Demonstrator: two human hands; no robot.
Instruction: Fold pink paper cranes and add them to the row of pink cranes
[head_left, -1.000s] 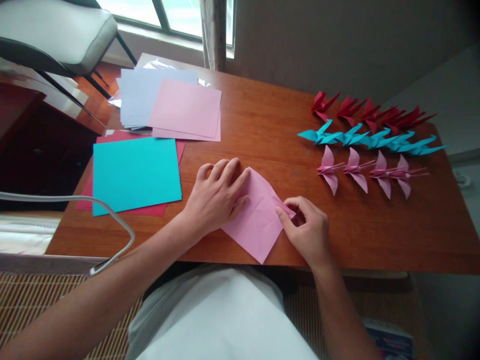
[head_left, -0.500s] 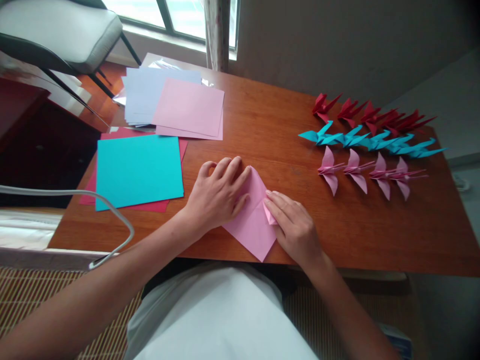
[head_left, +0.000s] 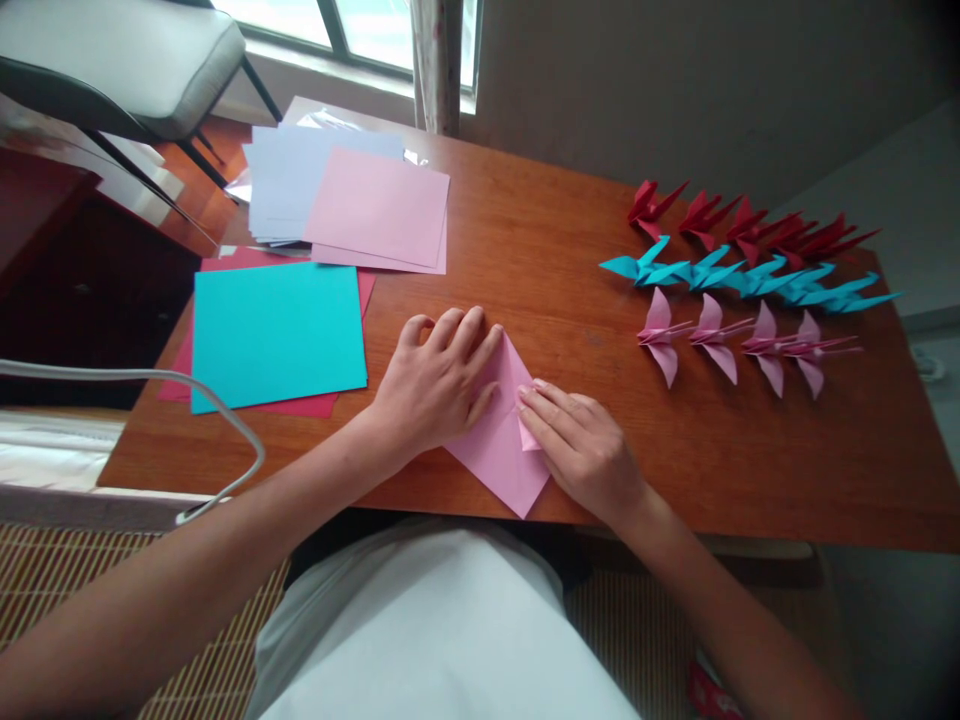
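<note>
Your left hand (head_left: 442, 385) is released, fingers bent and spread along the ten o'clock side of the pink sheet (head_left: 517, 480), with its thumb and forefinger resting on the paper. Your right hand (head_left: 581, 440) lies at three o'clock, unclenched too, its fingers stretched out close together over a folded flap (head_left: 529, 438) of that sheet; its thumb is hidden from you. You have the sheet lying on the counter (head_left: 525, 260) right in front of your shirt (head_left: 450, 630), turned so that one corner points to twelve o'clock and another to six, this last one at the counter's near edge. Taking the sheet as the middle of the dial, you see red birds (head_left: 742, 228) between one and two o'clock, blue birds (head_left: 765, 278) at two, and four pink birds (head_left: 718, 340) between two and three, each kind in its own row. At ten o'clock you have blue paper (head_left: 277, 340) on top of red paper (head_left: 176, 387), and around eleven, pink paper (head_left: 379, 210) overlapping pale paper (head_left: 289, 180). A white cable (head_left: 90, 373) runs in from nine o'clock. Past the counter, between ten and eleven, stands a chair (head_left: 150, 60).
</note>
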